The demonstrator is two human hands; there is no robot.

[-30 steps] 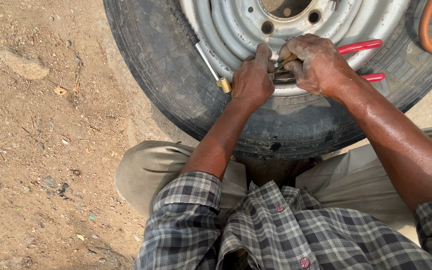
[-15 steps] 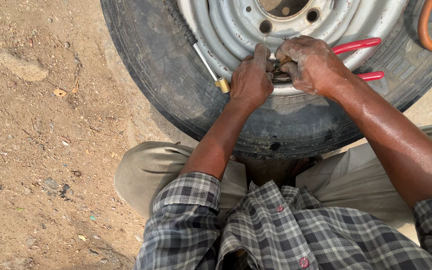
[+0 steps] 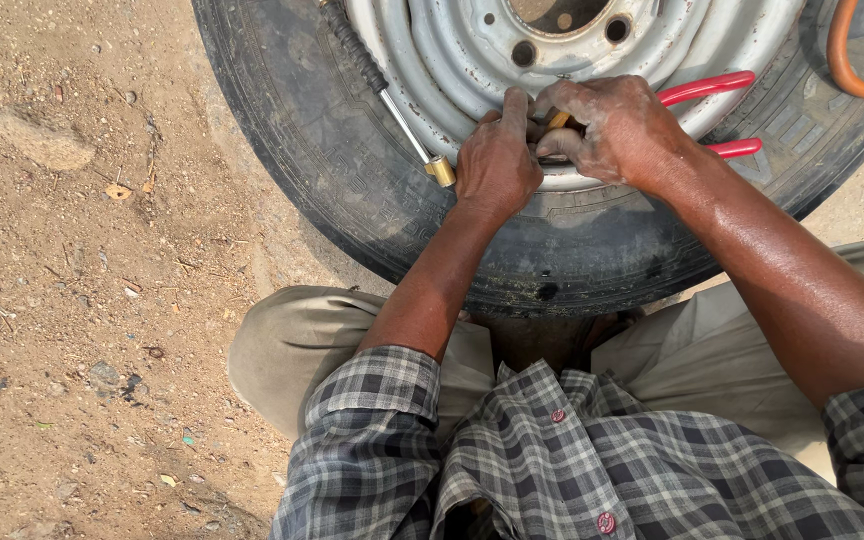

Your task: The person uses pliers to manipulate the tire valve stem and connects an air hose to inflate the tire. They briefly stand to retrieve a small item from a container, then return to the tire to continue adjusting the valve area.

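Left grip [image 3: 495, 165]: my fingers clenched on the rim [image 3: 432, 60] at 6 o'clock.
Right grip [image 3: 620, 125]: grasping red-handled pliers [image 3: 707, 90].

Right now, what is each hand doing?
Left hand: closed, pressed on the wheel rim, holding unclear.
Right hand: closed on red-handled pliers.

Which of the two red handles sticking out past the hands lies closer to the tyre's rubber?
The lower red handle, right of the right hand, ends at the rim's edge beside the black tyre. The upper red handle lies over the grey metal rim.

Orange hose [image 3: 857, 70], stony dirt ground [image 3: 82, 300]
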